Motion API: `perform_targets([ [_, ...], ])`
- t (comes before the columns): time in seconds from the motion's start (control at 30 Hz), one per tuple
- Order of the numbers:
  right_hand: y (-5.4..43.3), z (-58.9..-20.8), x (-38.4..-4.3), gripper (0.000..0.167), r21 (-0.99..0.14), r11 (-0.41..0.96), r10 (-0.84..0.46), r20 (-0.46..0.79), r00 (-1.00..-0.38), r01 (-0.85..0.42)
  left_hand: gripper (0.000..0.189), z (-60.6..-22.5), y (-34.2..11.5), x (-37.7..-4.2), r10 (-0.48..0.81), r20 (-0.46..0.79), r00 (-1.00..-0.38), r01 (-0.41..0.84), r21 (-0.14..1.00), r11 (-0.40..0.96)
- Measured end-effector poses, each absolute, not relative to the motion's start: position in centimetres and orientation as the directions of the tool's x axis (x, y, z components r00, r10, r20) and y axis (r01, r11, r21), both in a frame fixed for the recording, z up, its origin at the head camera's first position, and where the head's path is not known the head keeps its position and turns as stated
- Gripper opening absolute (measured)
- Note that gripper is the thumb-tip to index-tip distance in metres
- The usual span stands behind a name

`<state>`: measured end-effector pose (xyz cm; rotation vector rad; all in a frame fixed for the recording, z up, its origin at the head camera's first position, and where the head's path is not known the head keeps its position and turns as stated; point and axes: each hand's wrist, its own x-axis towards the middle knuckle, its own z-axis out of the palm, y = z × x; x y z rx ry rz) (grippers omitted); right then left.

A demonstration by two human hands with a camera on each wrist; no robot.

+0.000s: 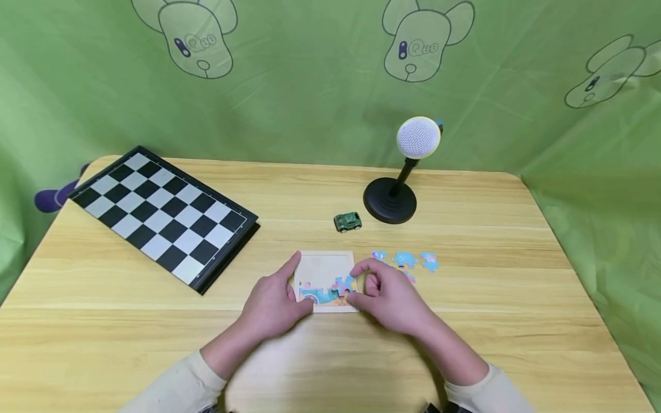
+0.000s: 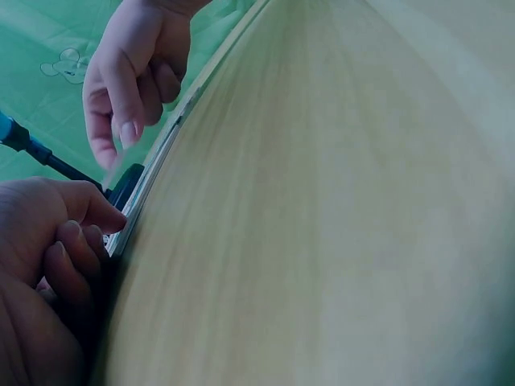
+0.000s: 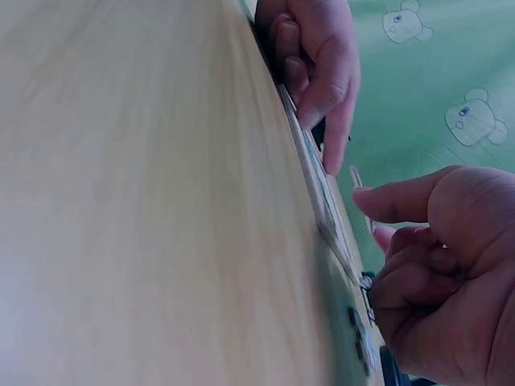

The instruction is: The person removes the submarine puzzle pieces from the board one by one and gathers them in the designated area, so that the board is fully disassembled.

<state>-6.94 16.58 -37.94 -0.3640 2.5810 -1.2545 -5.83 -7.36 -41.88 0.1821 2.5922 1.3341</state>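
A black-and-white checkered board [image 1: 165, 215] lies at the far left corner of the wooden counter [image 1: 129, 327], set aslant, with one of its corners reaching the counter's left edge. To the right of it my left hand [image 1: 271, 304] is clamped on the left side of a pale puzzle tray [image 1: 322, 265]; the index finger runs up along that side to the tray's far left corner, and the thumb rests by the near left corner. The tray lies flat around the middle of the counter, well in from the left and right edges. Along the tray's near edge sits a strip of fitted pieces [image 1: 319, 296], mostly teal and blue, while its far part shows bare. Beyond the tray, toward the counter's far edge, stands a small green toy car [image 1: 348, 221]. Over the tray's right side I pinch a blue and pink puzzle piece [image 1: 343, 285] between the thumb and index finger of my right hand [image 1: 389, 295]; the right wrist view shows it raised off the tray. Just beyond that hand, loose puzzle pieces [image 1: 405, 259] lie right of the tray. Behind them, near the far edge, a microphone [image 1: 418, 139] stands on its round black base [image 1: 389, 203]. A green curtain [image 1: 594, 160] hangs past the far and right edges.
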Motion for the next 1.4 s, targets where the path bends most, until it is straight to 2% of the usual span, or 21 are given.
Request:
perform_targets([
  [0.3, 19.7, -36.7, -6.3, 0.033, -0.843, 0.529, -0.289, -0.066, -0.955, -0.102, 0.093, -42.0, -7.3, -5.9, 0.206, -0.138, -0.969, 0.006, 0.816, 0.578],
  [0.73, 24.3, -36.6, -6.2, 0.034, -0.822, 0.565, -0.218, -0.073, -0.973, -0.065, 0.093, -41.8, -7.3, -5.7, 0.2, -0.143, -0.969, -0.003, 0.82, 0.572],
  [1.4, 29.1, -38.3, -6.9, 0.035, -0.764, 0.641, -0.212, -0.084, -0.974, -0.074, 0.094, -41.8, -7.2, -5.7, 0.202, -0.146, -0.968, -0.004, 0.82, 0.573],
])
